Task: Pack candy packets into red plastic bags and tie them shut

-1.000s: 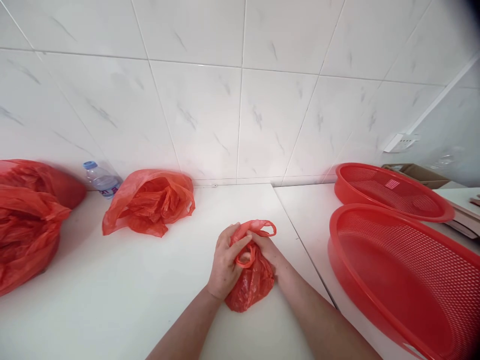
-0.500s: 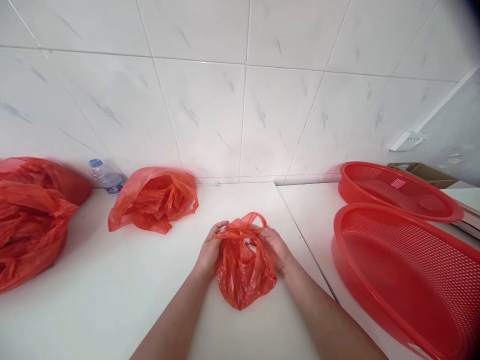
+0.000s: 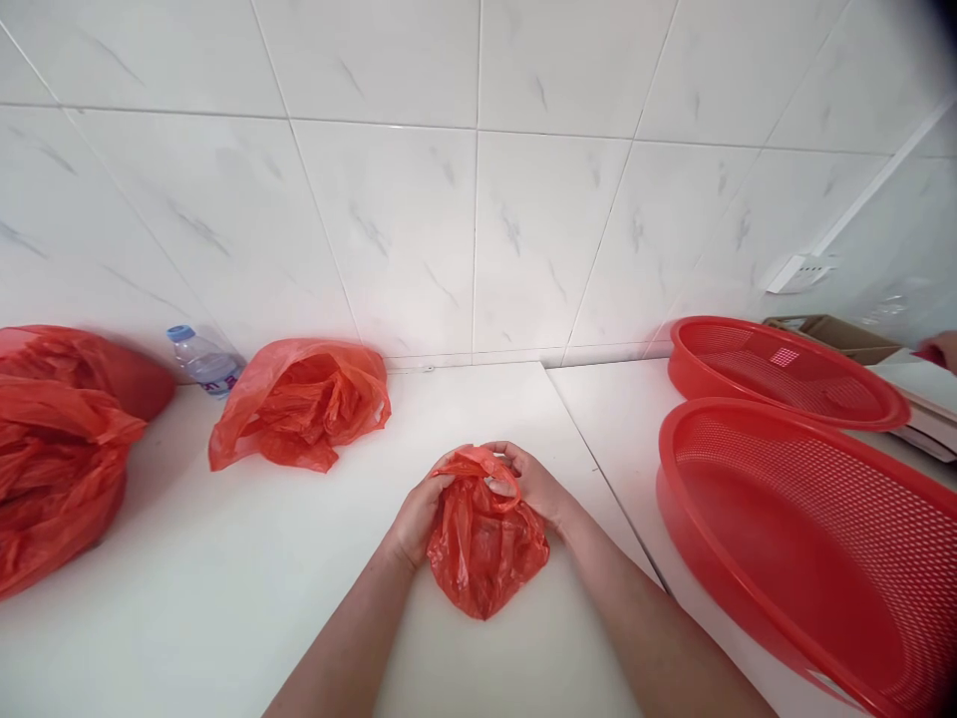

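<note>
A small red plastic bag point(image 3: 487, 553) with loop handles rests on the white table point(image 3: 224, 578) in front of me, bulging at the bottom. On its left side, my left hand point(image 3: 420, 514) grips the upper edge, the fingertips partly behind the plastic. My right hand point(image 3: 534, 484) is closed on the bag's mouth from the right, its thumb reaching through a handle loop. What the bag contains is hidden by the crumpled film.
Two red perforated plastic baskets point(image 3: 778, 558) stand at the right. Back left are a crumpled red bag point(image 3: 306, 404), a water bottle point(image 3: 201, 361) and larger red bags point(image 3: 64, 449). Behind runs a tiled wall point(image 3: 553, 229). Another person's hand point(image 3: 946, 349) shows at the far right edge.
Both hands have shifted on the bag's mouth; my right fingers now curl over its top and the handle loop has dropped lower. Another person's hand has appeared at the right edge.
</note>
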`<action>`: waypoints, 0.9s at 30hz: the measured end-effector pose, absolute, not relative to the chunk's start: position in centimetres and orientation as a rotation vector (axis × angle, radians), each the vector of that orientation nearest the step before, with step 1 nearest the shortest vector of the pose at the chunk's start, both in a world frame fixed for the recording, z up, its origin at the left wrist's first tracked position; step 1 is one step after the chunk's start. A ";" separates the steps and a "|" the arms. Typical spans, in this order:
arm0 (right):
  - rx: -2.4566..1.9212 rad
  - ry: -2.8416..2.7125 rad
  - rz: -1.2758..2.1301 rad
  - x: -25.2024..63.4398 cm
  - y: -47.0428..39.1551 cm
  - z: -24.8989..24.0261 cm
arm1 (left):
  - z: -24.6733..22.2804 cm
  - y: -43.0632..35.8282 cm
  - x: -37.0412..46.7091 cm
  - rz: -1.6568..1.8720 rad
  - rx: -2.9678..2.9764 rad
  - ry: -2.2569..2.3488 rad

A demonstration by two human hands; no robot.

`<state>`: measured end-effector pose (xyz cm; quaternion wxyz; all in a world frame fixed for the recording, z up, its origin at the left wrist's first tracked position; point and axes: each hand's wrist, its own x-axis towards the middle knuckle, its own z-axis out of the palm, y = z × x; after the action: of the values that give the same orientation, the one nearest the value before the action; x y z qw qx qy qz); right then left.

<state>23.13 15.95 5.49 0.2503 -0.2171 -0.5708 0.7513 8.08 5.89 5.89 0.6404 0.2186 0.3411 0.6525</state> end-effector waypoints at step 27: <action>-0.304 -1.038 2.247 23.6 16.8 4.5 | 5.1 5.8 7.9 1.769 0.715 1.552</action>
<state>23.63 16.84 4.46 0.3182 -0.1156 -0.3944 0.8543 7.88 5.75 5.14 0.3345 0.2738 0.5946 0.6779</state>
